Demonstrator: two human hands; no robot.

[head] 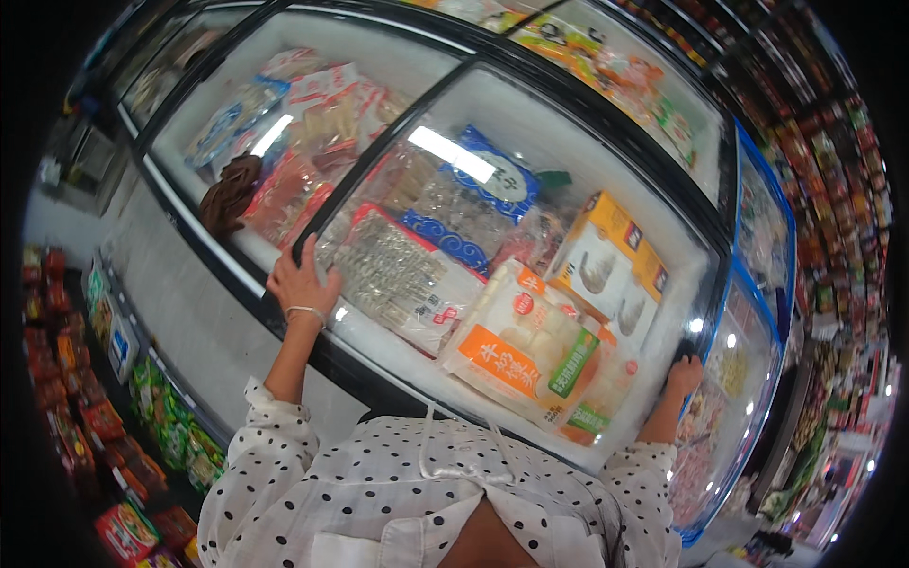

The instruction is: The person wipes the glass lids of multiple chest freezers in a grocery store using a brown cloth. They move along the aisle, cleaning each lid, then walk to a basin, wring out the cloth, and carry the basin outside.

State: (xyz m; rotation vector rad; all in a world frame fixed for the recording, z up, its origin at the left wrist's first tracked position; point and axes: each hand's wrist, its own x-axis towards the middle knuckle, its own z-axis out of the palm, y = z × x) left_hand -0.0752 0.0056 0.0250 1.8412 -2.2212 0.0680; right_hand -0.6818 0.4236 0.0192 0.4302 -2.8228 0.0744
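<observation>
My left hand rests with spread fingers on the glass lid and black frame of a chest freezer, holding nothing. At the freezer's right side, my right hand is curled over the black frame; its fingertips are hidden. Beneath the glass, near my left hand, lies a clear pack of skewers. A white and orange bag of steamed buns lies closest to my body. Behind it is a yellow and white box. Further back lies a blue patterned bag.
A brown cloth-like item sits on the freezer's left front edge. A blue-framed freezer adjoins on the right. Shelves of packaged goods stand beyond it. Low shelves with green packets line the left, across the grey floor.
</observation>
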